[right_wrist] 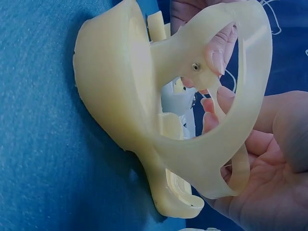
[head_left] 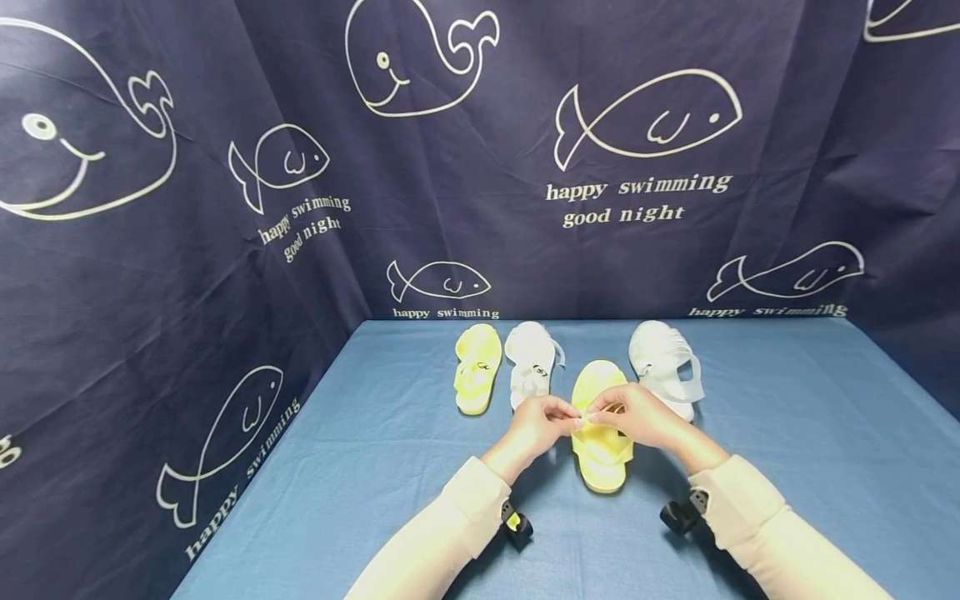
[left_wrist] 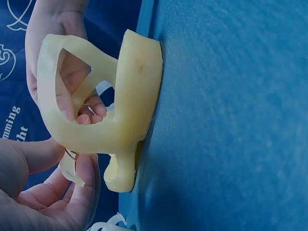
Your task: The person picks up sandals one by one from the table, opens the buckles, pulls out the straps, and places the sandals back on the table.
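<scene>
A pale yellow sandal (head_left: 602,473) stands sole down on the blue cloth, its toe strap and ankle strap arching above the sole. At its left side my left hand (head_left: 534,427) pinches a loose strap end (left_wrist: 72,174) between thumb and fingers, close to a small metal buckle (left_wrist: 71,154). From the right, my right hand (head_left: 647,415) pinches the narrow strap (right_wrist: 217,102) with thumb and fingertips. Both sets of fingertips meet over the middle of the sandal. A round metal snap (right_wrist: 196,67) shows on the strap; parts of the fingers are hidden behind the straps.
A second yellow sandal (head_left: 477,371) and a white sandal (head_left: 529,354) lie side by side at the back left. Another white sandal (head_left: 663,360) lies just beyond my right hand. A dark curtain (head_left: 525,250) with fish drawings hangs behind the blue cloth (head_left: 360,467).
</scene>
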Demonstrator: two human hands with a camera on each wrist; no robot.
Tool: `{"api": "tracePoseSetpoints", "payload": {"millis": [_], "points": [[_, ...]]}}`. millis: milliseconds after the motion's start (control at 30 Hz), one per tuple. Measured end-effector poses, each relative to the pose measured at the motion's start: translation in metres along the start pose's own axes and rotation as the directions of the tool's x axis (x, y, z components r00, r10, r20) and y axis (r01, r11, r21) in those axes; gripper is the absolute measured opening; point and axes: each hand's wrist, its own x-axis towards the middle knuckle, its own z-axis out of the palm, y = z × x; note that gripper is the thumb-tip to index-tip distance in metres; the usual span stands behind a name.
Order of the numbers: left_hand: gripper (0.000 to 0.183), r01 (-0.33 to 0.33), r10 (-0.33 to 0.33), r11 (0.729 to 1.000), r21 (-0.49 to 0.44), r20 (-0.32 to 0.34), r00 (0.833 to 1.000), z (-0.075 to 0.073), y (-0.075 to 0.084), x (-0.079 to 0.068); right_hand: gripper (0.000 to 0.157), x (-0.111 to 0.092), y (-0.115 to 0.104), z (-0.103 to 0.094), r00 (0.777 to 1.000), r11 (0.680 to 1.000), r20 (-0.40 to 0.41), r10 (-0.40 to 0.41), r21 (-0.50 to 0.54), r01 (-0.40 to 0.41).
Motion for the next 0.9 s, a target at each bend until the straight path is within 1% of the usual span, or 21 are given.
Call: {"api": "tracePoseSetpoints", "payload": {"millis": [267,433,567,900], "points": [[0.006,0.0,0.0,1.0,0.016,-0.012,1.0,0.0004,0.0009,-0.0006,0.011,-0.0011,0.0024,0.0007,1.0,1.0,-0.014,0.003,0.017,-0.003],[0.006,0.002,-0.001,1.0,0.028,-0.028,1.0,0.0006,0.002,-0.0028,0.012,-0.0008,0.0061,0.0024,1.0,1.0,-0.024,-0.012,0.014,0.012],[0.006,0.003,-0.001,0.999,0.034,-0.031,1.0,0.0008,0.0019,-0.0031,0.012,-0.0014,0.0079,0.0037,0.999,0.999,-0.033,-0.013,0.031,0.014],[0.006,0.005,-0.005,1.0,0.009,-0.039,0.999,0.0011,0.0012,-0.0031,0.013,-0.0005,0.0078,0.0059,0.998,0.998,-0.062,-0.013,0.056,0.016]]}}
